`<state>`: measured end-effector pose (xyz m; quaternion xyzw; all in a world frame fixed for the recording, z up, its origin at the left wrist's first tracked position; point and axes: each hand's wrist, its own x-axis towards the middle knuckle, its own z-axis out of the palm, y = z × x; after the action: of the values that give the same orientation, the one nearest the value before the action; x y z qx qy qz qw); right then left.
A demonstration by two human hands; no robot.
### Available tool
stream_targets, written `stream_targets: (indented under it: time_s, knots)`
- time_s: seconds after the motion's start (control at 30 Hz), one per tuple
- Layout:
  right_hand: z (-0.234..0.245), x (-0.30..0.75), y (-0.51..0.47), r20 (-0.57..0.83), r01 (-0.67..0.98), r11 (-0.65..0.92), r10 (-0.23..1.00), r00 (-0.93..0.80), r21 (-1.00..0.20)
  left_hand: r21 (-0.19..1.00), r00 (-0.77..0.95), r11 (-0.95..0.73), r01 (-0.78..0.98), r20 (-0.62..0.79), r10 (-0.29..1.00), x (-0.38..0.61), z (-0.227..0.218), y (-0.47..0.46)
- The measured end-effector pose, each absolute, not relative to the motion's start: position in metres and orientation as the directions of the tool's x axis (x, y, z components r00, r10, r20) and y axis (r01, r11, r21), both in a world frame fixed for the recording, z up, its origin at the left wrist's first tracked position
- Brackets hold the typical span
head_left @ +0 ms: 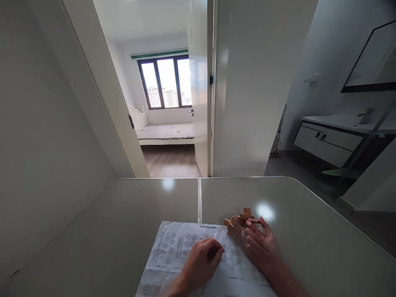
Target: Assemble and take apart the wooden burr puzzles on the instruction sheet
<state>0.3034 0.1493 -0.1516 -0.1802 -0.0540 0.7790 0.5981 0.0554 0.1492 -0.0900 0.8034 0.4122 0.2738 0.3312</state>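
Note:
Over the printed instruction sheet (pixel 168 264), my left hand (pixel 202 260) is closed, fingers curled in. Whatever it may hold is hidden. My right hand (pixel 262 247) pinches a thin wooden stick (pixel 253 220) between thumb and fingertips, near the sheet's upper right edge. Beside those fingertips lies a group of small wooden puzzle blocks (pixel 232 227), some of them crossing each other. One wooden block (pixel 246 210) just behind bears the number 2. How the stick meets the blocks I cannot tell.
The sheet lies on a glossy grey table (pixel 108 227) with a pale seam (pixel 199 202) down its middle. Beyond it an open door (pixel 198 90) shows a bed (pixel 167 132) and a window (pixel 167 82). A washbasin cabinet (pixel 328 138) hangs at the right.

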Motion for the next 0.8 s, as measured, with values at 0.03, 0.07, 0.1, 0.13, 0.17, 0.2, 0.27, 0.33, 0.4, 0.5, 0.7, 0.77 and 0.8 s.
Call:
stream_targets:
  time_s: [0.03, 0.07, 0.1, 0.13, 0.17, 0.2, 0.27, 0.33, 0.4, 0.5, 0.7, 0.77, 0.8]
  knots:
    - [-0.153, 0.304, 0.149, -0.204, -0.912, -0.281, 0.952, -0.227, -0.299, 0.756, 0.510, -0.442, 0.484, 0.167, 0.844, 0.056, -0.090, 0.149]
    - [-0.154, 0.304, 0.150, -0.191, -0.914, -0.281, 0.954, -0.232, -0.291, 0.755, 0.510, -0.442, 0.484, 0.167, 0.844, 0.056, -0.089, 0.149]
    - [-0.155, 0.304, 0.150, -0.178, -0.918, -0.281, 0.955, -0.238, -0.279, 0.757, 0.513, -0.441, 0.481, 0.164, 0.842, 0.056, -0.088, 0.149]
    - [-0.156, 0.305, 0.150, -0.169, -0.923, -0.281, 0.955, -0.243, -0.264, 0.760, 0.517, -0.440, 0.478, 0.160, 0.841, 0.056, -0.087, 0.148]
    - [-0.156, 0.305, 0.150, -0.166, -0.927, -0.282, 0.955, -0.246, -0.247, 0.763, 0.520, -0.437, 0.477, 0.156, 0.840, 0.055, -0.087, 0.148]
    - [-0.157, 0.306, 0.150, -0.173, -0.930, -0.285, 0.953, -0.249, -0.231, 0.764, 0.522, -0.436, 0.477, 0.153, 0.839, 0.055, -0.086, 0.148]
    - [-0.158, 0.308, 0.150, -0.208, -0.933, -0.291, 0.946, -0.248, -0.212, 0.760, 0.521, -0.436, 0.482, 0.151, 0.840, 0.054, -0.086, 0.147]
    - [-0.159, 0.310, 0.151, -0.236, -0.934, -0.286, 0.943, -0.235, -0.215, 0.755, 0.521, -0.440, 0.486, 0.155, 0.840, 0.054, -0.086, 0.147]
    - [-0.160, 0.313, 0.153, -0.240, -0.927, -0.287, 0.944, -0.229, -0.244, 0.753, 0.520, -0.446, 0.485, 0.162, 0.839, 0.054, -0.086, 0.148]
    - [-0.161, 0.316, 0.155, -0.237, -0.908, -0.284, 0.947, -0.216, -0.309, 0.752, 0.518, -0.450, 0.482, 0.170, 0.838, 0.054, -0.087, 0.148]
    - [-0.165, 0.318, 0.160, -0.320, -0.904, -0.208, 0.944, -0.085, -0.373, 0.753, 0.524, -0.450, 0.480, 0.166, 0.836, 0.055, -0.087, 0.148]
    - [-0.166, 0.316, 0.161, -0.354, -0.916, -0.205, 0.932, -0.075, -0.346, 0.756, 0.519, -0.449, 0.477, 0.169, 0.838, 0.055, -0.088, 0.149]
    - [-0.166, 0.315, 0.162, -0.361, -0.921, -0.200, 0.930, -0.071, -0.333, 0.756, 0.519, -0.449, 0.476, 0.170, 0.838, 0.055, -0.088, 0.149]
